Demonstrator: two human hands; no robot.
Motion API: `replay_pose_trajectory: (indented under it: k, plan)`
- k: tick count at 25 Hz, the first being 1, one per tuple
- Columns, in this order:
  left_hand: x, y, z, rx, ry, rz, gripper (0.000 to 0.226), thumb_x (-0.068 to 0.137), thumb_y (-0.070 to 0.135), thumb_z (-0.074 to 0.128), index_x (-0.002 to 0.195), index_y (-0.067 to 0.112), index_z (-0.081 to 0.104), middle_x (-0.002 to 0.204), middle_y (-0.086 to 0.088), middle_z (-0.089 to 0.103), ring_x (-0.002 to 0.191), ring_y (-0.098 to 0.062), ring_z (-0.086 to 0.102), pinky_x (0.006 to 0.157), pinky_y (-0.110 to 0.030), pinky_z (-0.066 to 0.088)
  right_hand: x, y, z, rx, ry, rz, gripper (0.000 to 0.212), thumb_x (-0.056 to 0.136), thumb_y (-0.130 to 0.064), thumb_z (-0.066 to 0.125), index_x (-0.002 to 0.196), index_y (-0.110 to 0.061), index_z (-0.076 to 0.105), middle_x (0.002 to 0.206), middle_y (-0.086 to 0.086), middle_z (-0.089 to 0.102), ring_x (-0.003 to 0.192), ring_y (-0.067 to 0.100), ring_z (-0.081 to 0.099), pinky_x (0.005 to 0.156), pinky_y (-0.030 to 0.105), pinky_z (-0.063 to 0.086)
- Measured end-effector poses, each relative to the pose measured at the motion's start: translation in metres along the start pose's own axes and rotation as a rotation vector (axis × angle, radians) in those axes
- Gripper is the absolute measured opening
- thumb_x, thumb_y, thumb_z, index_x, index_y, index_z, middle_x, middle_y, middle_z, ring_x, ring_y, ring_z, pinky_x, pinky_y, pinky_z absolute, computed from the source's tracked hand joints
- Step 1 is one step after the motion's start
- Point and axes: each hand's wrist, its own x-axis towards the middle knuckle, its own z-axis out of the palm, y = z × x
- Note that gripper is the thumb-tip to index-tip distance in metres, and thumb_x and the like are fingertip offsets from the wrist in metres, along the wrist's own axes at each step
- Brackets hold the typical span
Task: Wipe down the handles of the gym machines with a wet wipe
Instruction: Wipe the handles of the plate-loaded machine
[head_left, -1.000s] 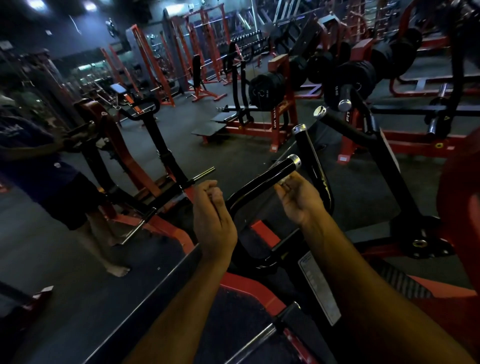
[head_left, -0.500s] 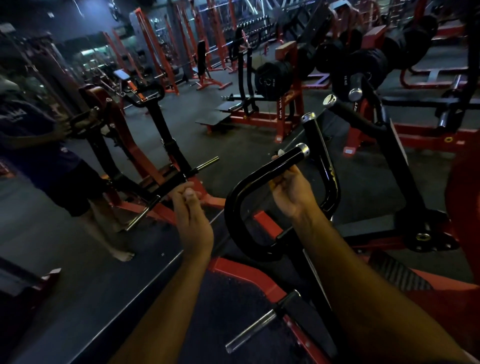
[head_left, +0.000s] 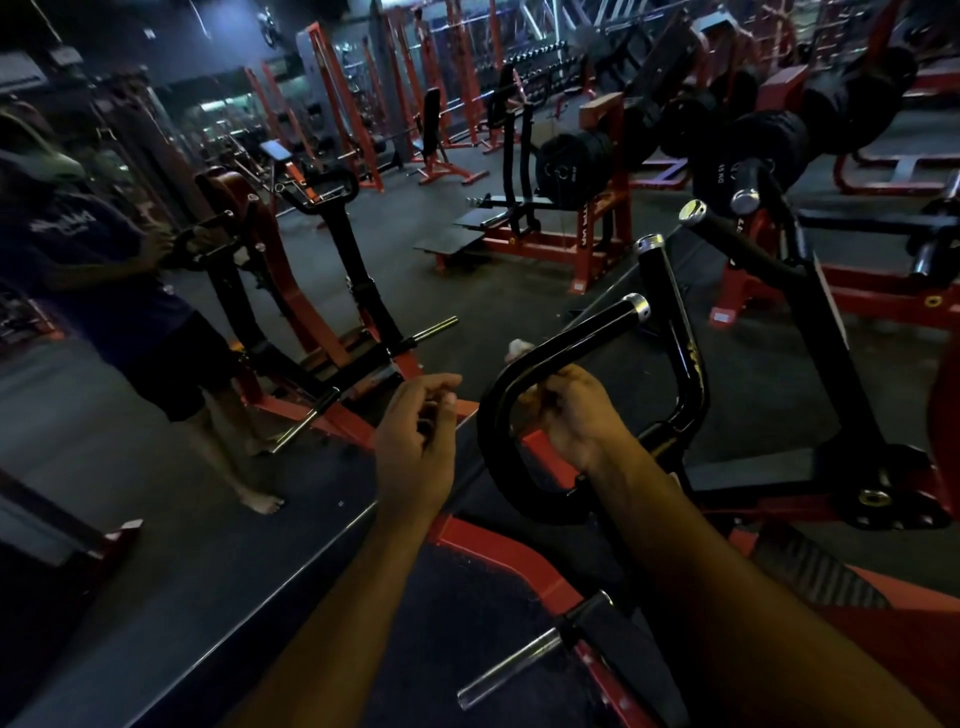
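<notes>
A black curved handle (head_left: 571, 338) with a chrome end cap rises from the red machine in front of me. My right hand (head_left: 576, 415) grips its lower part, near the bend, with the fingers wrapped round the bar. A scrap of white wet wipe (head_left: 517, 347) sticks out past the bar at my fingertips. My left hand (head_left: 415, 431) hovers just left of the handle, clear of it, fingers loosely curled and holding nothing.
A second black handle (head_left: 670, 312) stands behind the first, and a third (head_left: 737, 244) is further right. A chrome peg (head_left: 530, 660) juts out low in front. A person (head_left: 104, 270) stands at a machine on the left. Racks of weight plates (head_left: 571, 161) stand behind.
My right hand has slid down the handle from the chrome end towards the bend. My left hand has moved left, away from the bar, and its fist has loosened.
</notes>
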Motion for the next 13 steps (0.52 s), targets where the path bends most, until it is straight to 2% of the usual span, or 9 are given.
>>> replay_pose_trajectory:
  k: [3, 7, 10, 13]
  plan:
    - [-0.002, 0.002, -0.007, -0.004, 0.011, -0.010, 0.017, 0.101, 0.006, 0.058, 0.111, 0.013, 0.070, 0.107, 0.003, 0.068, 0.092, -0.004, 0.062, 0.079, -0.010, 0.046, 0.011, -0.004, -0.011, 0.171, 0.106, -0.073, 0.027, 0.098, 0.003, 0.049, 0.114, -0.004, 0.070, 0.085, -0.002, 0.070, 0.064, 0.005, 0.056, 0.060, 0.018, 0.052]
    - [0.002, -0.005, -0.018, -0.009, 0.019, -0.037, 0.017, 0.102, 0.012, 0.056, 0.114, 0.016, 0.068, 0.103, 0.005, 0.067, 0.091, -0.006, 0.062, 0.078, -0.014, 0.048, 0.002, 0.001, -0.008, 0.048, 0.022, -0.051, 0.032, 0.096, 0.008, 0.047, 0.116, -0.004, 0.069, 0.074, -0.003, 0.061, 0.064, 0.007, 0.053, 0.063, 0.022, 0.048]
    - [0.008, -0.009, -0.022, -0.024, 0.028, -0.058, 0.019, 0.104, 0.014, 0.055, 0.117, 0.019, 0.067, 0.107, 0.007, 0.067, 0.096, -0.008, 0.063, 0.082, -0.020, 0.051, -0.005, 0.010, -0.002, -0.089, -0.067, 0.008, 0.037, 0.095, 0.010, 0.046, 0.113, -0.006, 0.074, 0.094, 0.010, 0.061, 0.076, 0.014, 0.058, 0.068, 0.027, 0.051]
    - [0.015, -0.014, -0.025, -0.001, 0.025, -0.036, 0.019, 0.103, 0.014, 0.055, 0.115, 0.019, 0.069, 0.110, 0.009, 0.067, 0.100, -0.009, 0.063, 0.084, -0.020, 0.050, -0.006, 0.013, -0.003, -0.273, -0.089, 0.056, 0.038, 0.095, 0.011, 0.044, 0.112, -0.005, 0.074, 0.112, 0.019, 0.066, 0.081, 0.019, 0.057, 0.070, 0.028, 0.045]
